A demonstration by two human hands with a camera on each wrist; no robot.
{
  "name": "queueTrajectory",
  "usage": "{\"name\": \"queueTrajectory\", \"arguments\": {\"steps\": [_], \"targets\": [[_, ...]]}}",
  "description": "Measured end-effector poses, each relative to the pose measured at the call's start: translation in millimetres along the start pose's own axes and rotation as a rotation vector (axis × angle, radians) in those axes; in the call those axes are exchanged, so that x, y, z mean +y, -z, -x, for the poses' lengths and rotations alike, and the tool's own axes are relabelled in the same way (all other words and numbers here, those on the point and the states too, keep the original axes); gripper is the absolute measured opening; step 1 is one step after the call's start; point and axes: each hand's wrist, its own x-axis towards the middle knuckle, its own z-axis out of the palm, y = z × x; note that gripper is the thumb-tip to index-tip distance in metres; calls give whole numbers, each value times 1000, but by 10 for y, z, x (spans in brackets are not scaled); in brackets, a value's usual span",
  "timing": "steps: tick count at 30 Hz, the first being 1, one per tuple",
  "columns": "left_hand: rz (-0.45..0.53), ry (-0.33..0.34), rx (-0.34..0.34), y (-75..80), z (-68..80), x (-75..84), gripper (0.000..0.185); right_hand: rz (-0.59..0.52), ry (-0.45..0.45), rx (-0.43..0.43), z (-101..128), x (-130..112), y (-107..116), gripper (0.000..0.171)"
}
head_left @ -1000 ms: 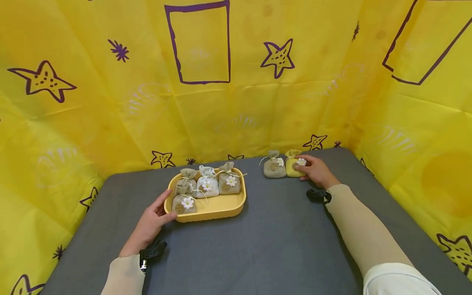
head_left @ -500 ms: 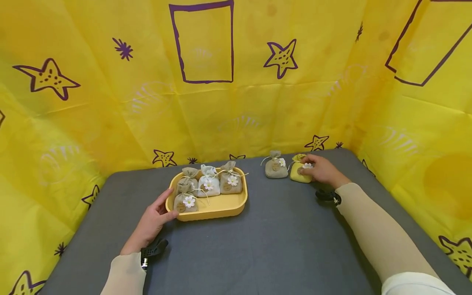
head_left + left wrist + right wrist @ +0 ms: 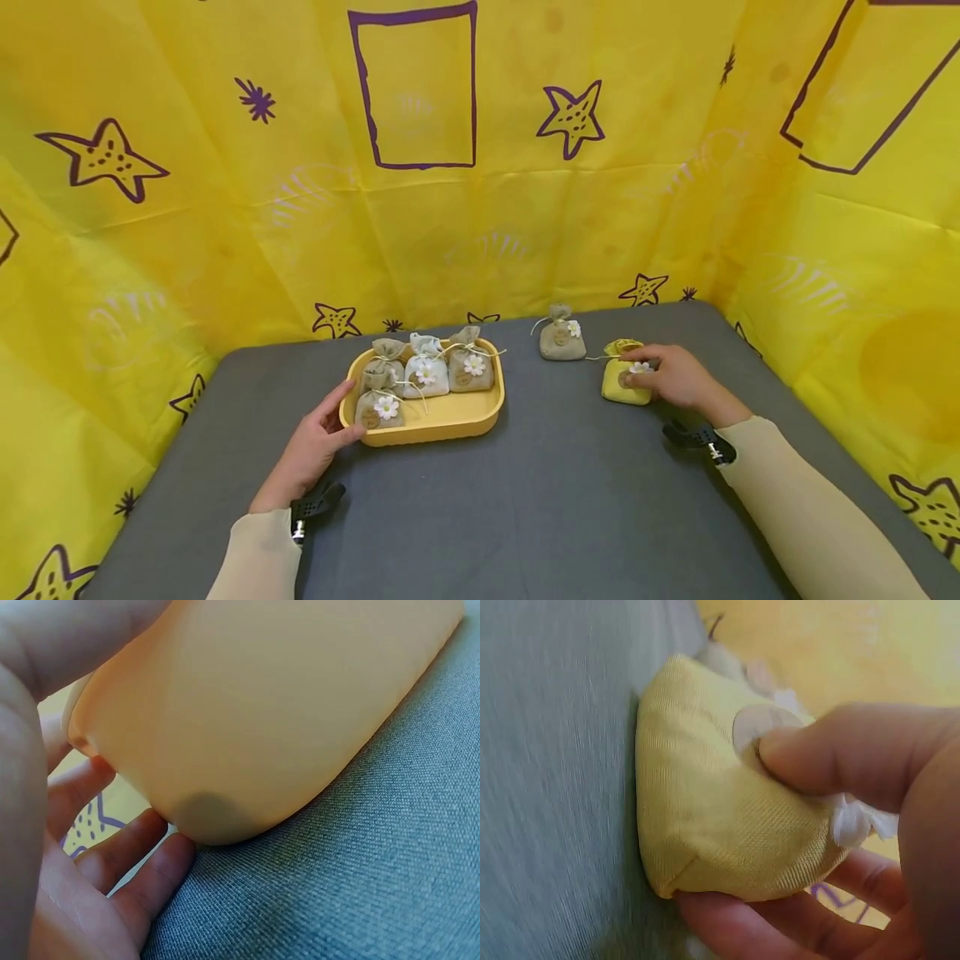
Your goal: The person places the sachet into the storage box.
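Note:
My right hand [image 3: 678,379] pinches a small yellow drawstring sachet [image 3: 624,385], with a white flower on its front. In the right wrist view the thumb presses the round tag of the sachet [image 3: 697,795], and the fingers lie behind and under it. My left hand [image 3: 315,446] holds the left end of a yellow tray [image 3: 450,429], thumb at the front rim. The left wrist view shows its fingertips against the outer wall of the tray [image 3: 262,697]. Inside stand grey-brown sachets, one of them [image 3: 471,371] at the right, and a pale blue one [image 3: 426,375].
A grey-brown sachet [image 3: 562,337] stands alone on the dark grey table [image 3: 510,517], between the tray and my right hand. Yellow cloth [image 3: 420,242] with purple drawings rises behind the table and along its sides.
My right hand has drawn the yellow sachet away from the grey-brown one beside it, rightward and toward me. My left hand keeps its hold on the tray.

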Motion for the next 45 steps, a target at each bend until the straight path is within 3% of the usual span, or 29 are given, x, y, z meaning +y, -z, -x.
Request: {"name": "queueTrajectory", "arguments": {"steps": [5, 11, 17, 23, 28, 36, 45], "targets": [[11, 4, 2, -12, -10, 4, 82, 52, 89, 106, 95, -298, -48, 42], [3, 5, 2, -10, -2, 49, 81, 68, 229, 195, 94, -882, -186, 31], [16, 7, -3, 4, 12, 54, 80, 19, 340, 176, 71, -1575, -421, 29], [-8, 8, 0, 15, 21, 13, 80, -12, 448, 120, -51, -2109, -809, 29], [-9, 11, -4, 8, 23, 27, 81, -33, 380, 33, -214, -2351, -1175, 28], [-2, 1, -5, -12, 40, 35, 80, -7, 270, -57, -491, -2393, -1670, 32], [8, -1, -1, 1, 22, 22, 81, 108, 174, -185, -569, -2422, -1777, 49]]}}
